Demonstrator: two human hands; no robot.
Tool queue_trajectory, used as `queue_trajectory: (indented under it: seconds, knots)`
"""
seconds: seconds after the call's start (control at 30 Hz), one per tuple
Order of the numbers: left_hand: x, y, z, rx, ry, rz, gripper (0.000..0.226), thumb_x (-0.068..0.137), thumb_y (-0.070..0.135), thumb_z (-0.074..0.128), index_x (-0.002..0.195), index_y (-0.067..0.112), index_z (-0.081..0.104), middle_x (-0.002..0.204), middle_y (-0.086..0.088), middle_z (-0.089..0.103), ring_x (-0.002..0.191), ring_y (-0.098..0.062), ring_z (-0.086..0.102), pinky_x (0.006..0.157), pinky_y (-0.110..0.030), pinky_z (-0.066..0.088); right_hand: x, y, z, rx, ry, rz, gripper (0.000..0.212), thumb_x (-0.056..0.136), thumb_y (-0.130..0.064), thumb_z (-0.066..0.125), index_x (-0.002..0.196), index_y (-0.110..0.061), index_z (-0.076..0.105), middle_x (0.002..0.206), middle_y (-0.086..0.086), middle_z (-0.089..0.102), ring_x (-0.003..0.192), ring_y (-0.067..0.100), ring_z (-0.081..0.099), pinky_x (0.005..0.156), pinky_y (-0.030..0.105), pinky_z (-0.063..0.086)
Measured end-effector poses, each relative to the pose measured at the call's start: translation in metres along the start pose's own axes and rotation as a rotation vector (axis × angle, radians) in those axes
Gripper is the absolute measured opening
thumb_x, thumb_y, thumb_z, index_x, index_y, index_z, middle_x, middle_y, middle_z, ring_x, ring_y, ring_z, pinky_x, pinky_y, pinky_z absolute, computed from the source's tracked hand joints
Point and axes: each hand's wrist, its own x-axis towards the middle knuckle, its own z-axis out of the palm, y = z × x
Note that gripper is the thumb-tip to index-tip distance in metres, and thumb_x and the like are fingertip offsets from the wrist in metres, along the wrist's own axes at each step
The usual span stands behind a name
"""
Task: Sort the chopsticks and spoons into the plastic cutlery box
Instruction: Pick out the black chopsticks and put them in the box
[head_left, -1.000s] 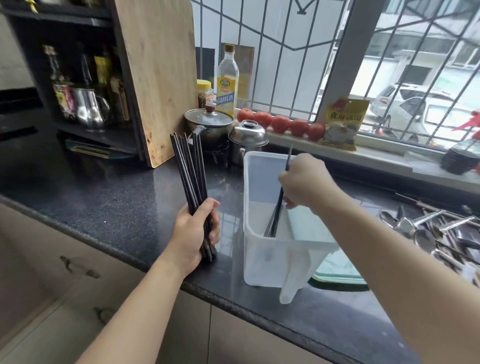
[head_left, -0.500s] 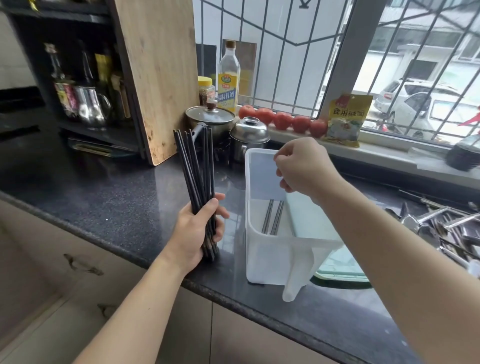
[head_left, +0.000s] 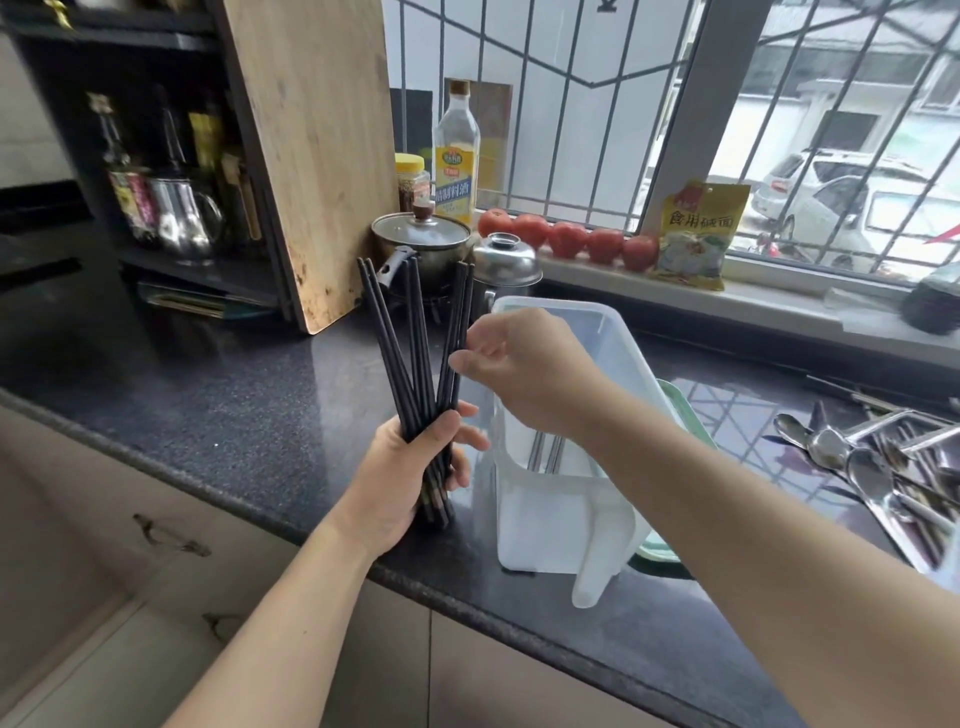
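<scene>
A yellow packet (head_left: 698, 234) reading 食用碱面 leans on the windowsill (head_left: 779, 306) beside tomatoes (head_left: 566, 240). On the speckled black tabletop (head_left: 208, 395), the left hand (head_left: 410, 467) grips upright black chopsticks (head_left: 410, 353); the right hand (head_left: 519, 364) pinches one. Two lie in the plastic cutlery box (head_left: 613, 353); spoons (head_left: 852, 457) rest on the right.

We see a bundle of black chopsticks (head_left: 415, 364) standing upright on the counter, tops fanned apart, lower ends gathered. Just beside it on the right stands a translucent white plastic box (head_left: 561, 509), open at the top, with two chopsticks (head_left: 546, 454) lying inside. Well to the right, steel spoons (head_left: 852, 462) lie heaped in a metal tray (head_left: 906, 540).
</scene>
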Motion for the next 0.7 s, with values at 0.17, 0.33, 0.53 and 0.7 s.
queue_trajectory:
  seconds: [0.17, 0.33, 0.53, 0.7]
  knots:
    - [0.005, -0.001, -0.002, -0.036, 0.166, -0.011, 0.014, 0.101, 0.021, 0.061, 0.104, 0.008, 0.063, 0.074, -0.012, 0.064, 0.047, -0.021, 0.045, 0.047, -0.030, 0.036, -0.001, -0.004, -0.030, 0.431, 0.542, 0.101, 0.025, 0.105, -0.024, 0.052, 0.085, -0.012, 0.061, 0.081, 0.008, 0.068, 0.069, 0.019, 0.063, 0.064, 0.034, 0.052]
    - [0.009, -0.005, -0.006, -0.060, 0.178, -0.019, 0.013, 0.105, 0.018, 0.056, 0.107, 0.008, 0.064, 0.066, -0.008, 0.051, 0.047, -0.018, 0.036, 0.047, -0.029, 0.030, 0.002, 0.005, -0.084, 0.083, 0.849, 0.100, 0.016, 0.098, -0.031, 0.053, 0.086, -0.022, 0.059, 0.079, 0.005, 0.068, 0.077, 0.033, 0.069, 0.069, 0.050, 0.059]
    - [0.008, -0.004, -0.006, -0.054, 0.192, -0.023, 0.015, 0.105, 0.018, 0.056, 0.110, 0.007, 0.065, 0.066, -0.008, 0.050, 0.047, -0.020, 0.037, 0.047, -0.030, 0.032, -0.008, 0.024, -0.037, -0.394, 0.058, 0.389, 0.018, 0.087, 0.000, 0.053, 0.071, -0.006, 0.048, 0.081, 0.014, 0.061, 0.072, 0.032, 0.064, 0.064, 0.034, 0.053]
    - [0.005, -0.003, -0.004, -0.053, 0.171, -0.021, 0.017, 0.105, 0.016, 0.055, 0.112, 0.006, 0.066, 0.068, -0.008, 0.051, 0.049, -0.020, 0.037, 0.049, -0.030, 0.032, 0.000, 0.037, -0.029, -0.286, -0.114, 0.505, 0.028, 0.098, -0.011, 0.052, 0.070, -0.009, 0.052, 0.068, 0.011, 0.067, 0.056, 0.025, 0.069, 0.059, 0.032, 0.062]
